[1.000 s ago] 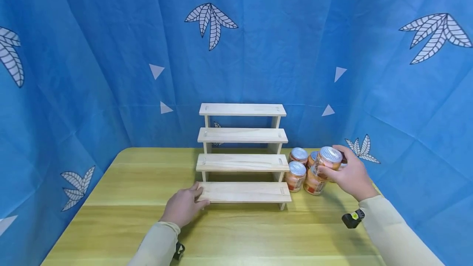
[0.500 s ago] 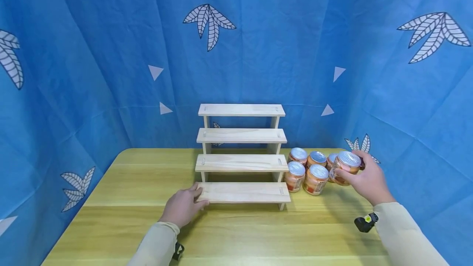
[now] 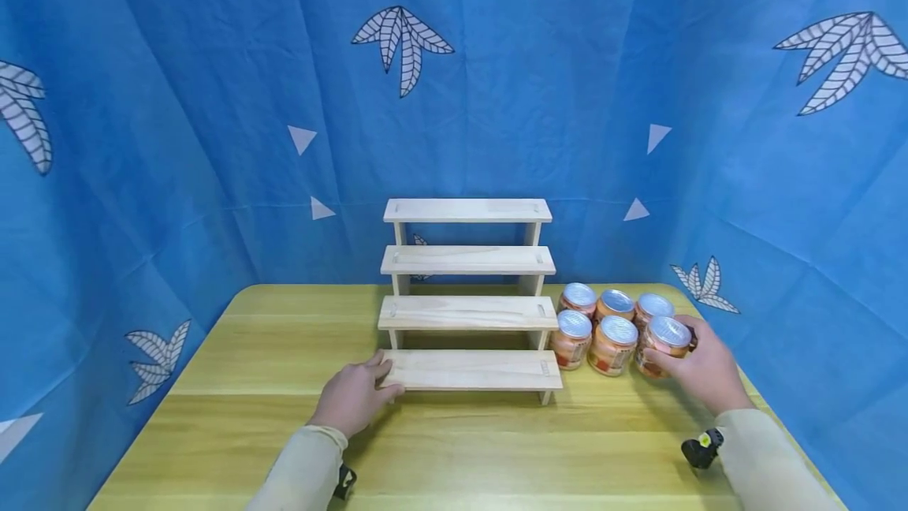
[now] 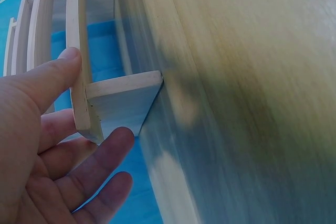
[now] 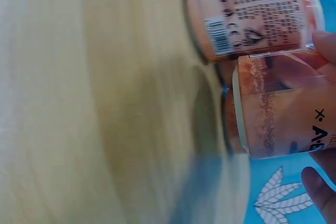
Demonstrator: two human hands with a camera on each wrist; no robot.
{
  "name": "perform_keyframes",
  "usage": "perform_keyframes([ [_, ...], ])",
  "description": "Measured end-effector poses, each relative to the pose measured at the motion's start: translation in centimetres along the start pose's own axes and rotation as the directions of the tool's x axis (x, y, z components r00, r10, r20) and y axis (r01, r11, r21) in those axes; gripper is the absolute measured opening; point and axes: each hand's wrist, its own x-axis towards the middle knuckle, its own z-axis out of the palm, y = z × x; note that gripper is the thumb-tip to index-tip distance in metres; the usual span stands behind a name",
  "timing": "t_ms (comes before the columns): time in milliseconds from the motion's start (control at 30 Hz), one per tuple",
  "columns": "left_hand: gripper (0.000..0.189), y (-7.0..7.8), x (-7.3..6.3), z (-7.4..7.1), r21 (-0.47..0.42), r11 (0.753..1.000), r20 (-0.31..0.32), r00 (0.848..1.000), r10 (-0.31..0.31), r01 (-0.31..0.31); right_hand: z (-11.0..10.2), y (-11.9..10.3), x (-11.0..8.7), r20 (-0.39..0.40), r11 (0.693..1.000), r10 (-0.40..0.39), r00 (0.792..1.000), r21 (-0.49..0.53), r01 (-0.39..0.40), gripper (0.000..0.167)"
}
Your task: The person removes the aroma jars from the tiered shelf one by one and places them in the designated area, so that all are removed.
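Note:
A pale wooden four-step display stand (image 3: 468,369) stands on the table. My left hand (image 3: 352,394) grips the left end of its lowest step; in the left wrist view the thumb (image 4: 68,66) lies on the board's edge and some fingers reach underneath. At the right, my right hand (image 3: 708,369) holds a glass jar (image 3: 660,353) with a silver lid and orange contents. That jar is at the right end of the front row, next to a matching jar (image 3: 612,352). In the right wrist view, the held jar's base (image 5: 240,103) shows close over the table, with a neighbouring labelled jar (image 5: 252,19) beside it.
Several similar jars, such as the back-row jar (image 3: 615,302), stand grouped against the stand's right side. The yellow wood-grain table (image 3: 482,456) extends in front. A blue patterned cloth (image 3: 454,140) hangs behind and at both sides.
My right hand has carried the jar rightward from above the other jars, then lowered it to the right end of the front row. My left hand has stayed on the stand.

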Motion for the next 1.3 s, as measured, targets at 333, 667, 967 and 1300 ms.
perform_keyframes([
  [333,0.058,0.1,-0.4,0.0,-0.007,1.0,0.011,1.0,0.0,0.0,1.7,0.8,-1.2,0.034,0.999,0.034,0.999,-0.033,-0.032,0.099],
  [667,0.058,0.0,-0.1,0.1,-0.003,1.0,0.002,1.0,0.0,0.0,2.1,1.5,-1.3,0.03,1.0,0.0,1.0,0.021,-0.001,0.096],
  [967,0.059,-0.3,-0.3,0.2,0.022,1.0,0.017,1.0,-0.016,0.016,2.1,1.1,-1.8,0.082,1.0,-0.02,0.996,-0.014,0.021,0.094],
  [1300,0.053,-0.8,-0.4,-1.8,0.183,0.982,-0.058,0.997,0.05,-0.038,0.6,-2.7,-1.6,0.044,0.98,-0.162,0.986,-0.112,0.166,0.078],
])
